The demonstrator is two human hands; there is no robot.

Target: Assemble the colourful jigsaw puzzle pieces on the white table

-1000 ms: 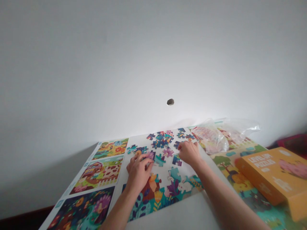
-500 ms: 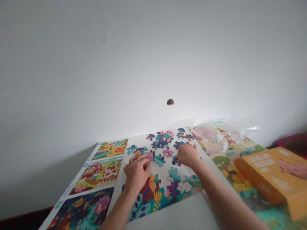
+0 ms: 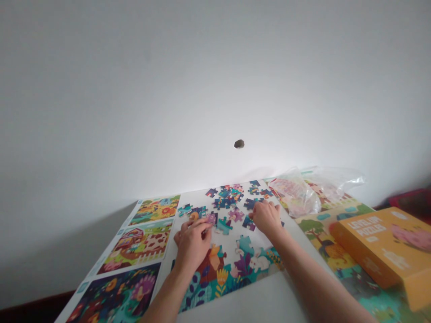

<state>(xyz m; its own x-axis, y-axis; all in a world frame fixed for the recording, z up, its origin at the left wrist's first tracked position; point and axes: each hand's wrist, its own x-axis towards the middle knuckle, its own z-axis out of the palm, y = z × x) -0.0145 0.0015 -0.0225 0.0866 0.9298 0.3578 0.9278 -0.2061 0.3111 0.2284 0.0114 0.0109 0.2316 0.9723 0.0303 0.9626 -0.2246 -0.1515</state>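
My left hand (image 3: 193,237) rests over the left side of the loose puzzle pieces, its fingers bent and drawn together. Its fingertips come up beside a purple puzzle piece (image 3: 212,218); what lies between them is hidden. My right hand (image 3: 267,217) is curled, fingertips down, at the edge of a dark blue and purple piece (image 3: 249,223). Whether it pinches anything cannot be seen. A teal piece (image 3: 224,225) and a pink-purple piece (image 3: 236,214) lie between the hands. Nearer to me, a joined puzzle section (image 3: 232,273) shows a white rabbit, flowers and leaves.
A heap of loose pieces (image 3: 229,195) lies toward the wall (image 3: 202,89). At left is a printed picture sheet (image 3: 144,242). On the right are clear plastic bags (image 3: 299,197) and an orange puzzle box (image 3: 377,246), both on another illustrated sheet (image 3: 313,229).
My right hand has shifted slightly right, showing more of the dark blue and purple piece beside its fingertips. My left hand has stayed nearly still.
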